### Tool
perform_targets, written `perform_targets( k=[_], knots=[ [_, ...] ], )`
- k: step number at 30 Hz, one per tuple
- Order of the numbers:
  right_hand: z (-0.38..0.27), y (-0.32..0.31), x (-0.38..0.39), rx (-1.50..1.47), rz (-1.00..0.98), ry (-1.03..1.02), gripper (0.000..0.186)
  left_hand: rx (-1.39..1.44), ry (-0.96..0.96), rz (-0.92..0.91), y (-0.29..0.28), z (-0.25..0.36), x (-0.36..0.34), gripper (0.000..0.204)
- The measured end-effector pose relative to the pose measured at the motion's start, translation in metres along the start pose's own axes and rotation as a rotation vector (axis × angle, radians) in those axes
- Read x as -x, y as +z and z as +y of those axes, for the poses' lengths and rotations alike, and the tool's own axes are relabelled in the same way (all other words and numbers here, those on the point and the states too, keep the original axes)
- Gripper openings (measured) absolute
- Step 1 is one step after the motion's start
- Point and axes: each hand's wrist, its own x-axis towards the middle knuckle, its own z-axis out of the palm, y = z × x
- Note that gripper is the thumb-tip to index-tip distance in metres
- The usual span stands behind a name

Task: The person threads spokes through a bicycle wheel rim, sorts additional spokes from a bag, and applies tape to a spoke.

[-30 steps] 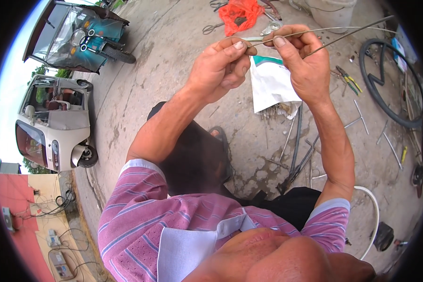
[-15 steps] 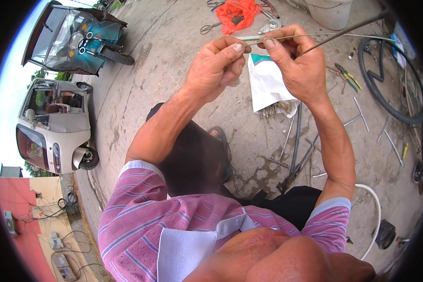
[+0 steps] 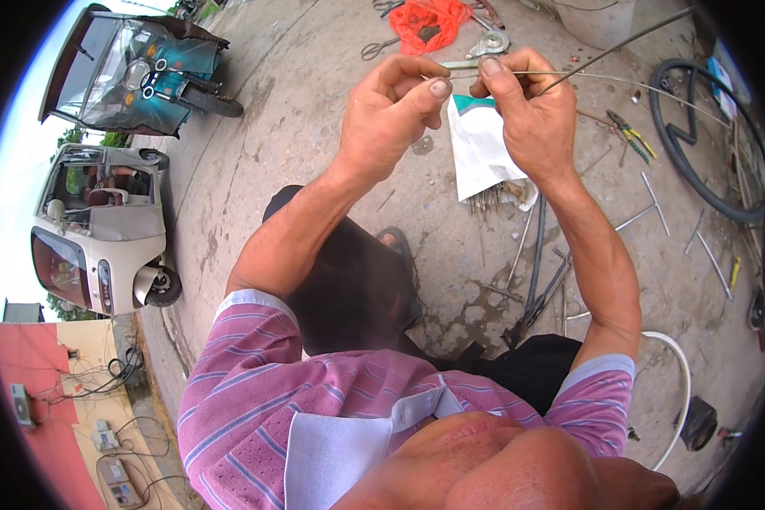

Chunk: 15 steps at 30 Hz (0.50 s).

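My left hand (image 3: 387, 115) is closed in a pinch at one end of a thin wire (image 3: 465, 76). The wire bridges the small gap to my right hand (image 3: 531, 110), which grips it between thumb and fingers, then runs on past it to the right in a long curve. A dark cable (image 3: 629, 41) also comes out of my right hand and slopes up to the upper right. Whether the wire enters this cable is hidden by my fingers. Just behind the fingertips, on the ground, lie a flat metal strip (image 3: 459, 65) and a round metal part (image 3: 490, 42).
Below my hands lies a white bag (image 3: 482, 153) with thin metal pieces at its mouth. A red plastic bag (image 3: 425, 25), pliers (image 3: 629, 136), T-handled wrenches (image 3: 653, 204), a black hose loop (image 3: 665, 127) and a bucket (image 3: 599, 21) surround it. Three-wheeled vehicles (image 3: 102, 225) stand at left.
My hands have drawn slightly apart, so more wire shows between the fingertips. The wire's right-hand stretch now sags lower, and the dark cable has shifted a little.
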Motion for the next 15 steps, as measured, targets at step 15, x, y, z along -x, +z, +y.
perform_targets(
  k=[15],
  knots=[
    [0.002, 0.001, -0.001, 0.014, -0.008, 0.024, 0.030, 0.262, -0.271, -0.073, -0.002, 0.008, -0.002, 0.027]
  ],
)
